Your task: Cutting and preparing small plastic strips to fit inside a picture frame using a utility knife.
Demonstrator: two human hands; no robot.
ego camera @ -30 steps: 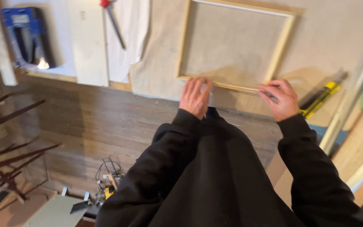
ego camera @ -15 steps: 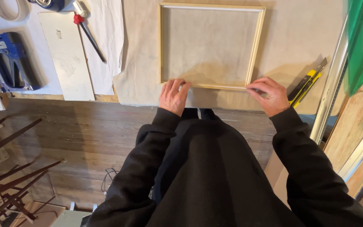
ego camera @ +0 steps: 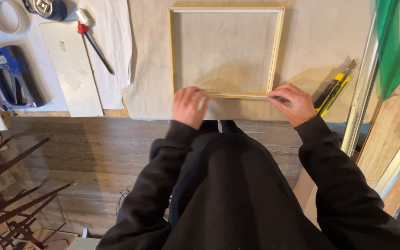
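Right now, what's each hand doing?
Left hand: open, fingers on the wooden frame bottom edge.
Right hand: pinching the frame's lower right corner.

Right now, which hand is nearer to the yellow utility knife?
The right hand. It rests on the wooden frame's near right corner, just left of the utility knife. The left hand sits on the frame's near edge, farther left.
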